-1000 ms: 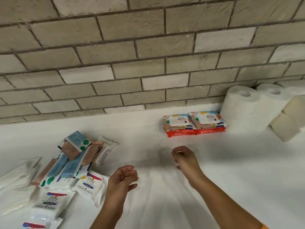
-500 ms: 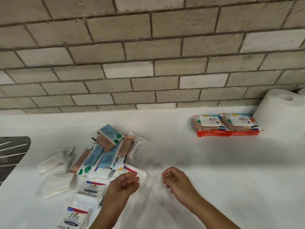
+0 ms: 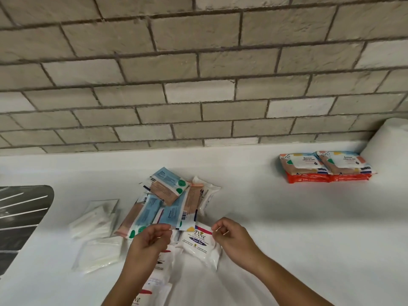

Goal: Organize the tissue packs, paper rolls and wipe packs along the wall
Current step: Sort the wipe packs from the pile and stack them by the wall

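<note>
Soft, diffuse light is spreading evenly over the white counter [image 3: 287, 228], leaving only faint grey shadows around the pile of packs [image 3: 170, 195], while the metal drainer [image 3: 22, 208] at the left edge is catching thin bright streaks. The wide lens is bowing the mortar lines of the brick wall [image 3: 198, 62] (most strongly toward the corners), and the paper roll [image 3: 388, 146] at the right edge is washing out to featureless white.

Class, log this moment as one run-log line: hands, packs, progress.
left hand: over loose pile, grip unclear | right hand: above Dove pack, grip unclear | wipe packs: stacked by wall | stage: sorting unfinished
</note>
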